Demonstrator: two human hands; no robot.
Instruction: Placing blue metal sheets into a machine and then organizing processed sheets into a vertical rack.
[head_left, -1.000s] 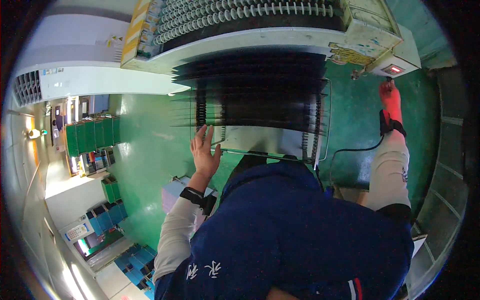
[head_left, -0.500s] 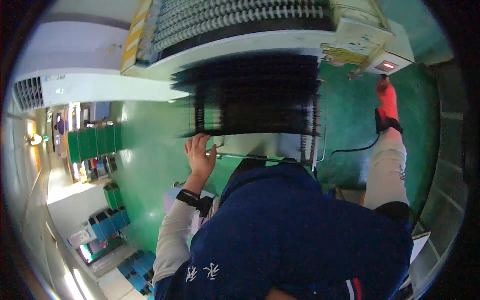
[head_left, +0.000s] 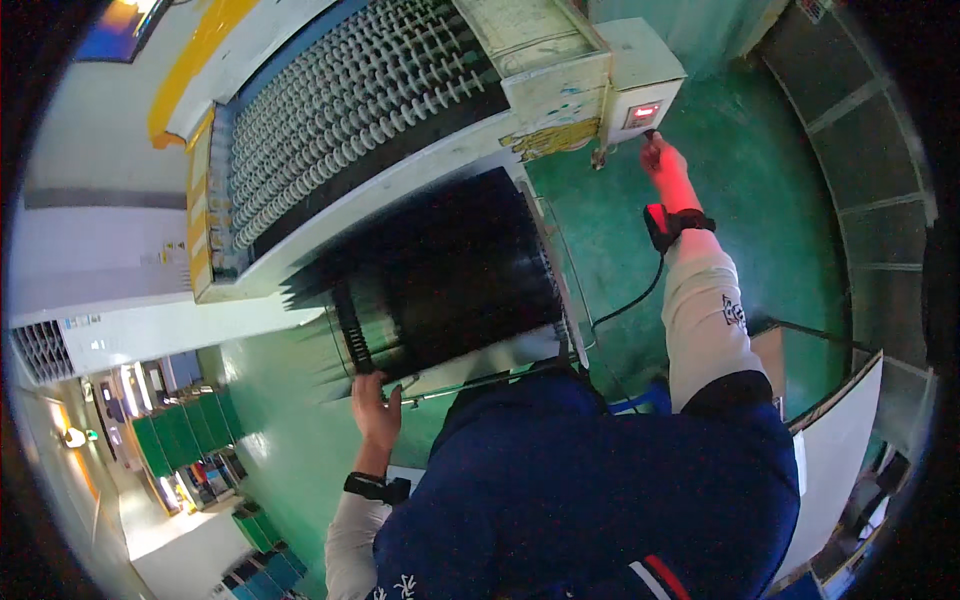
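My right arm is stretched out to the far right. The fingers of my right hand [head_left: 664, 165] close on a small dark knob [head_left: 650, 134] at the lower edge of a control box [head_left: 612, 112] with a red-lit display [head_left: 642, 115]. Red light falls on this hand. My left hand [head_left: 375, 412] is at the near left corner of a slotted rack [head_left: 352, 335], fingertips against the rail's end and thumb apart. Several thin black panels [head_left: 460, 265] stand stacked in the rack, blurred at their left ends.
Beyond the rack is a machine with rows of pale ringed rollers [head_left: 350, 130] and a yellow-striped end [head_left: 200, 215]. A black cable [head_left: 632, 305] hangs from my right wristband. Green bins [head_left: 185, 430] stand far left. A white board [head_left: 830, 465] leans at right.
My view has turned, so the machine and rack now slant. My left hand has gone from the nearest panel's edge to the rack's corner. My right hand stays at the control box.
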